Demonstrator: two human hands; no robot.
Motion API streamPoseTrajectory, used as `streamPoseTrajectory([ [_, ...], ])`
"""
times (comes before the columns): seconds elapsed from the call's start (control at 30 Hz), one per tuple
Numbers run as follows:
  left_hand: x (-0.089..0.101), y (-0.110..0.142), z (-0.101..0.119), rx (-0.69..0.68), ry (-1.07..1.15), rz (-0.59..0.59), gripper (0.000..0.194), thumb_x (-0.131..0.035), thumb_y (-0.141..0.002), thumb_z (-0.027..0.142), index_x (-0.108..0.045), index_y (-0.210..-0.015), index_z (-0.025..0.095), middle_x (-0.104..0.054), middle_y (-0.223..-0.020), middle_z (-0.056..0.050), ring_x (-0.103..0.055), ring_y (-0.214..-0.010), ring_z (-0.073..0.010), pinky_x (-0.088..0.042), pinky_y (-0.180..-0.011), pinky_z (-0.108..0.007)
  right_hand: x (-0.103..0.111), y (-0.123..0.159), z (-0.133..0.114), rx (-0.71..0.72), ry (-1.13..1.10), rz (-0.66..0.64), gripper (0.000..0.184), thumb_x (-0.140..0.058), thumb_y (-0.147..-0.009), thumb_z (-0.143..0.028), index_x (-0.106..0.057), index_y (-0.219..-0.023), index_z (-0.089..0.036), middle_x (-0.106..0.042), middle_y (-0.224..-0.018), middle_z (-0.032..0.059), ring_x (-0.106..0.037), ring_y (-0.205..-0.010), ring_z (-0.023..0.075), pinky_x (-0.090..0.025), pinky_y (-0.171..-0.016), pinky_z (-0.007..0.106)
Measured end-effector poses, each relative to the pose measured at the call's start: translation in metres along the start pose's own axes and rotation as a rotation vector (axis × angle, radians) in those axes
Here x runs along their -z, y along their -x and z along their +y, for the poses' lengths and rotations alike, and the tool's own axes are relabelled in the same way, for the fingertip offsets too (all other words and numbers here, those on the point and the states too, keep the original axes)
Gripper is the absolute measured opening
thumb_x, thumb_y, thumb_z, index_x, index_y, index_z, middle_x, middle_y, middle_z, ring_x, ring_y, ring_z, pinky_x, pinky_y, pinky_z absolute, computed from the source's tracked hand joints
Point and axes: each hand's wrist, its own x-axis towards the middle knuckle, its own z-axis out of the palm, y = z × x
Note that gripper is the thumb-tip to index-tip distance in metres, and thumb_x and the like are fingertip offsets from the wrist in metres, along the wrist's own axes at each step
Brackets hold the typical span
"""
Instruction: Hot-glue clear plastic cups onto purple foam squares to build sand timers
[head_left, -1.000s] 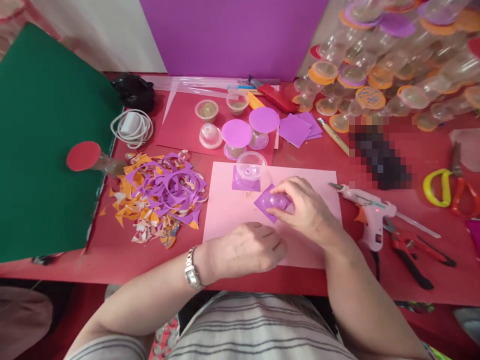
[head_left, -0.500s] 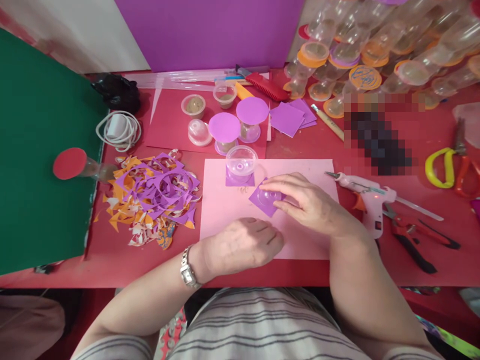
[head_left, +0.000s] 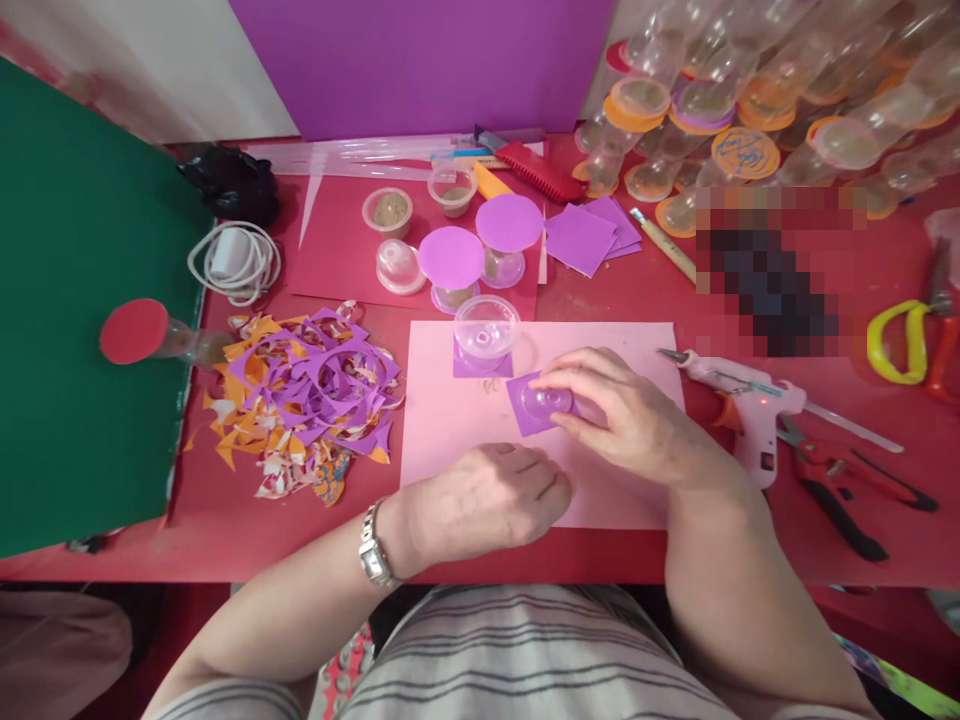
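1. The right hand (head_left: 626,415) has thumb and fingertips pinched on a clear cup (head_left: 538,402), which lies at its nine o'clock.
2. That cup sits upside down on a purple square (head_left: 526,427), over pink paper (head_left: 442,420).
3. The left hand (head_left: 487,497) curls palm-down, its grip hidden, so I cannot tell whether it holds anything; the pinched cup lies at its one o'clock.
4. A glue gun (head_left: 759,405) lies at the right hand's three o'clock.

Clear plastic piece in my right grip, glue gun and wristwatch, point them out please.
Clear plastic piece (head_left: 544,401): head view, middle of its visible top.
Glue gun (head_left: 759,399): head view, its body.
Wristwatch (head_left: 372,561): head view, its face.
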Motion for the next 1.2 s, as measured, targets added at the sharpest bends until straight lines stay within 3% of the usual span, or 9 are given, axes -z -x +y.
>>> streamPoseTrajectory([
  [0.3, -0.002, 0.0, -0.001, 0.015, 0.006, 0.015, 0.013, -0.05, -0.096, 0.008, -0.062, -0.097, 0.011, -0.07, -0.082, -0.004, -0.067, -0.074, -0.0145, -0.057, -0.065, -0.026, 0.002, -0.001, -0.003, -0.022, -0.004, -0.037, 0.023, -0.054, -0.09, -0.009, -0.058, -0.107, -0.025, -0.066, -0.108, 0.007, -0.062, -0.107, 0.0245, -0.055, -0.092, 0.045],
  [0.63, -0.008, 0.002, -0.005, 0.015, 0.06, 0.019, 0.018, -0.046, -0.1, 0.011, -0.062, -0.107, 0.014, -0.071, -0.084, -0.004, -0.069, -0.08, -0.012, -0.057, -0.074, -0.022, -0.005, -0.003, 0.003, -0.001, -0.049, 0.007, 0.024, -0.057, -0.08, -0.007, -0.055, -0.097, -0.023, -0.064, -0.1, 0.006, -0.061, -0.099, 0.0234, -0.052, -0.089, 0.041],
  [1.2, -0.013, 0.003, -0.009, -0.009, 0.091, 0.016, 0.015, -0.048, -0.099, 0.011, -0.061, -0.104, 0.013, -0.07, -0.082, -0.002, -0.068, -0.077, -0.0128, -0.056, -0.074, -0.024, -0.007, -0.002, 0.003, 0.014, -0.025, -0.001, 0.027, -0.054, -0.081, -0.006, -0.054, -0.101, -0.024, -0.063, -0.102, 0.0068, -0.061, -0.101, 0.0242, -0.053, -0.09, 0.042],
])
